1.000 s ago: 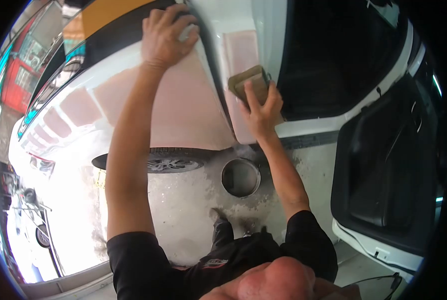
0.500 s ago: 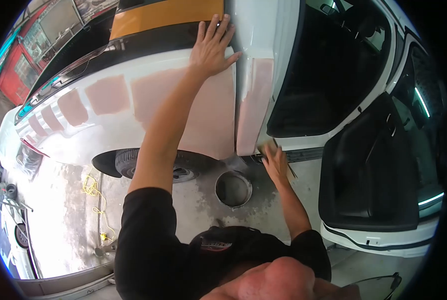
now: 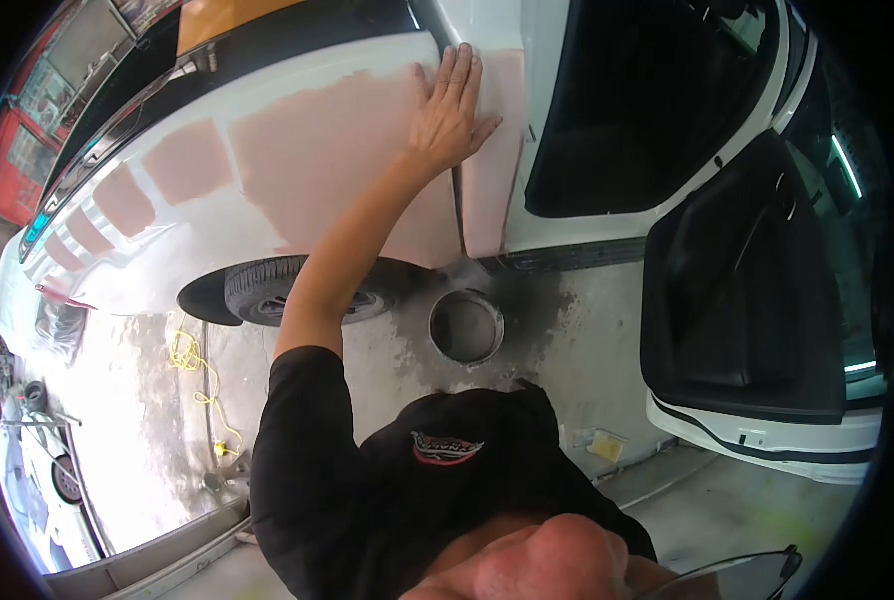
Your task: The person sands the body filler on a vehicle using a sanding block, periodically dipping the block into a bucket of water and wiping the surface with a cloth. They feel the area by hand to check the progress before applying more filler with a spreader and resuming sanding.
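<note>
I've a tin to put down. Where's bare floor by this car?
Bare concrete lies between the bucket and the open door, below the sill. More lies between the tyre and the yellow cord. Tight: around the bucket in front of the person, and at the yellow pad beside the door's lower edge.

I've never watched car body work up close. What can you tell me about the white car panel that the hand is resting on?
The panel is the car's front side panel, curving over the wheel. It looks like glossy white painted metal. One large dull pink patch covers much of it, and smaller pink squares run toward the nose. The left hand lies flat and open on the pink area, next to the seam where the doorway begins.
</note>
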The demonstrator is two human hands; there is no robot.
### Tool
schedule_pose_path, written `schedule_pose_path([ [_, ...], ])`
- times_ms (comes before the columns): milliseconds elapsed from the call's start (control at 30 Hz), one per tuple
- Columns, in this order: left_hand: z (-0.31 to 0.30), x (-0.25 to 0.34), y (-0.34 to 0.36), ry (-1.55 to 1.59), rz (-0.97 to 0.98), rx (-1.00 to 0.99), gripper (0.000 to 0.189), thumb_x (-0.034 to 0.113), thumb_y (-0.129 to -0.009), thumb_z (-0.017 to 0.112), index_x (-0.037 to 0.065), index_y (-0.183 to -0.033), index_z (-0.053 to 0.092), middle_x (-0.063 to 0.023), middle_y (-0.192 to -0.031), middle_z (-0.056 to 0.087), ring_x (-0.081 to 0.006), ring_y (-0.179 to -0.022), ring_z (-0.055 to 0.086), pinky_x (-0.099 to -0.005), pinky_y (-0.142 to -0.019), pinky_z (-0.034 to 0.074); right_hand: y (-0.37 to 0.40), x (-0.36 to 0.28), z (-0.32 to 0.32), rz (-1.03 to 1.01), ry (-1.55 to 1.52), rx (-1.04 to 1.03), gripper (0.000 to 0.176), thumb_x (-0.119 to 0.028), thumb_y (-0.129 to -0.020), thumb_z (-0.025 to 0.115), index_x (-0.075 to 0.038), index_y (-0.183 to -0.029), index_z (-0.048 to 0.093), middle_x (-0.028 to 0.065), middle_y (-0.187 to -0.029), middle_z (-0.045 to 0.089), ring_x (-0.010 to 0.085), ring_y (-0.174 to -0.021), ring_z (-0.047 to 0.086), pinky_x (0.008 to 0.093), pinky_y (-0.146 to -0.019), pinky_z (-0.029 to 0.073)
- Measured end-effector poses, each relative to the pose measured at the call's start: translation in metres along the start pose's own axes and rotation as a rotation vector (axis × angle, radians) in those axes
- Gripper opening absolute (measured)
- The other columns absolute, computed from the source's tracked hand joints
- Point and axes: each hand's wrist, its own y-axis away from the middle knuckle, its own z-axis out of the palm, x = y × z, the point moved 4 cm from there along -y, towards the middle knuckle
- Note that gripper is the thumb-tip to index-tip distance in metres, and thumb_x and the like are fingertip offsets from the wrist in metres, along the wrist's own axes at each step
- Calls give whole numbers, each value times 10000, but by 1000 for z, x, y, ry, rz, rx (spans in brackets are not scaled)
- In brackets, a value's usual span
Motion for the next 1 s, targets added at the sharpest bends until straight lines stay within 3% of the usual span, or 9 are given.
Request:
schedule_pose_path([
  [167, 30, 30, -17, -175, -106, -34, 992, 528, -898, 682, -55, -1566, 238, -260, -1671, 129, -433, -1557, 77, -811, -1098, 52, -48, -16, -41, -112, -155, 84, 522, -455, -926, 582, -36, -1214, 698, 219, -1205, 701, 406, -1177, 640, 521, -999, 478],
  [300, 39, 35, -44, -204, -172, 36, 985, 545, -912, 650, -81, -1552, 238, -266, -1657, 158, -443, -1551, 76, -803, -1104, 25, -146, -130, -117, -432, -156, 352, 509, -421, -911, 634, -25, -1226, 690, 224, -1195, 704, 414, -1167, 643, 536, -977, 487],
  [400, 45, 39, -54, -227, -223, 92, 924, 490, -937, 622, -92, -1545, 242, -274, -1640, 196, -454, -1542, 101, -784, -1121, 21, -112, -217, -206, -517, -22, 599, 499, -325, -890, 685, -12, -1279, 658, 220, -1205, 702, 399, -1157, 649, 513, -969, 496],
  [500, 50, 44, -53, -299, -296, 61, 881, 432, -940, 611, -94, -1544, 243, -284, -1635, 208, -460, -1537, 115, -767, -1134, 14, -128, -262, -255, -984, -147, 699, 519, -266, -875, 702, -13, -1322, 632, 221, -1234, 687, 383, -1154, 647, 476, -992, 483],
  [533, 53, 46, -50, -310, -301, 68, 883, 430, -937, 612, -95, -1544, 243, -289, -1633, 211, -461, -1539, 108, -764, -1135, 5, -125, -267, -265, -789, -432, 341, 458, -220, -873, 684, -17, -1282, 640, 222, -1214, 678, 381, -1134, 634, 455, -1015, 453],
  [633, 66, 52, -30, -324, -304, 70, 895, 430, -929, 614, -100, -1544, 237, -304, -1631, 205, -469, -1544, 84, -755, -1137, -28, -236, -261, -262, -780, -183, 405, 368, -219, -884, 669, -23, -1195, 660, 187, -1107, 689, 341, -1061, 641, 451, -970, 470],
  [667, 72, 55, -19, -317, -302, 61, 903, 433, -928, 615, -102, -1545, 231, -310, -1632, 195, -474, -1545, 72, -751, -1138, -41, -304, -245, -246, -702, -529, 244, 297, -265, -898, 666, -51, -1103, 682, 150, -1017, 666, 302, -1009, 642, 437, -883, 505],
  [833, 128, 64, 66, -344, -322, 23, 940, 472, -936, 605, -109, -1550, 194, -342, -1637, 110, -514, -1537, -20, -731, -1145, -88, -199, -240, -244, -312, -578, -387, 227, -311, -917, 683, -87, -945, 676, 14, -782, 613, 150, -685, 594, 333, -646, 476],
  [1000, 180, 82, 141, -395, -319, 44, 1002, 536, -942, 588, -131, -1545, 146, -358, -1640, 6, -531, -1522, -114, -718, -1151, -114, -69, -266, -250, -519, -411, -448, 193, -266, -918, 733, -82, -906, 677, -19, -738, 596, 108, -600, 545, 290, -578, 432],
])
